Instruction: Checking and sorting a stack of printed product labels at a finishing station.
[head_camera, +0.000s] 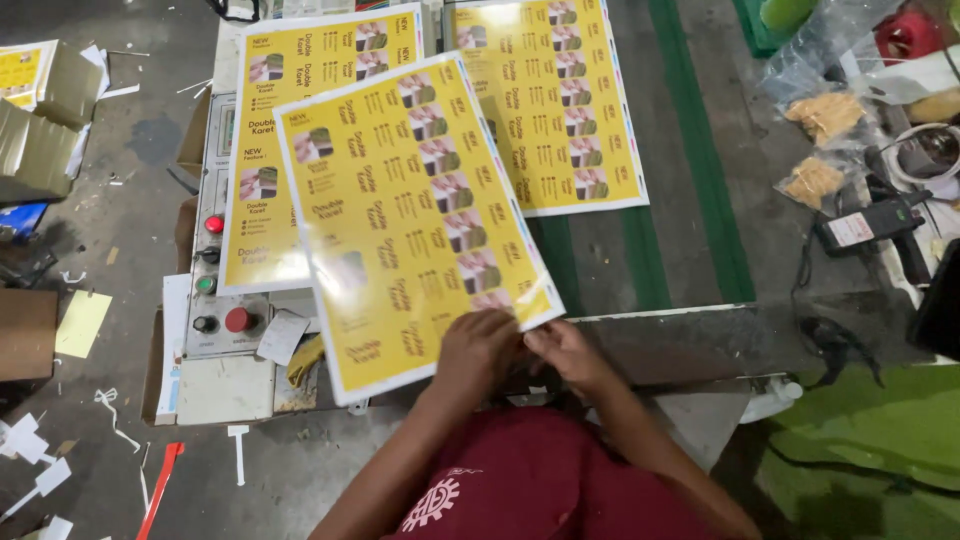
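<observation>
A glossy yellow printed sheet (410, 215) with rows of small product pictures lies tilted over the machine top. My left hand (475, 345) and my right hand (560, 345) both pinch its near corner, fingers closed on the edge. A second yellow sheet (262, 190) lies under it on the left. A third yellow sheet (555, 100) rests further back on the grey and green belt (690, 150).
A control panel (215, 290) with red, green and black buttons sits at the left of the machine. Plastic bags of snacks (825, 120) and a black handheld device (870, 225) lie at right. Paper scraps (40, 460) and cardboard boxes (40, 110) litter the floor at left.
</observation>
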